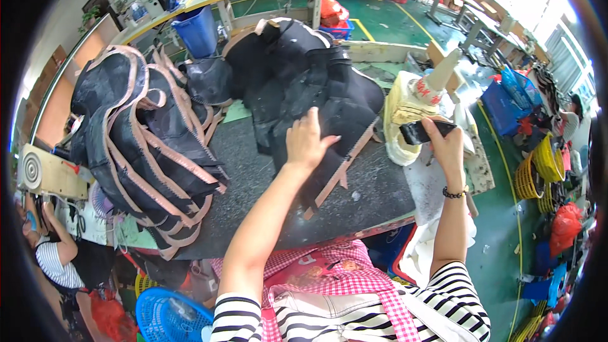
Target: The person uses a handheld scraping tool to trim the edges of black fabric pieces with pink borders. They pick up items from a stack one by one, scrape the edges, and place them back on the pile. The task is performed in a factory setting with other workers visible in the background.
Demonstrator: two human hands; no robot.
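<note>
My left hand (pixel 305 142) rests open on a pile of black fabric pieces (pixel 285 82), thumb spread out to the right. A black piece with a pinkish-tan edge strip (pixel 342 174) lies under and beside that hand, slanting toward the table's front. My right hand (pixel 447 149) is closed on a dark, flat, rectangular thing (pixel 415 132), whose exact kind I cannot make out. It is held against the rim of a cream-coloured, glue-crusted container (pixel 396 104). A whitish cone-shaped bottle (pixel 440 79) with red marks stands there too.
Black pieces with tan edging (pixel 136 145) are heaped on the left of the dark worktable (pixel 247 215). Another person (pixel 60 256) sits at the lower left. A blue basket (pixel 171 316) stands below the front edge; a blue bin (pixel 196 30) is behind the table.
</note>
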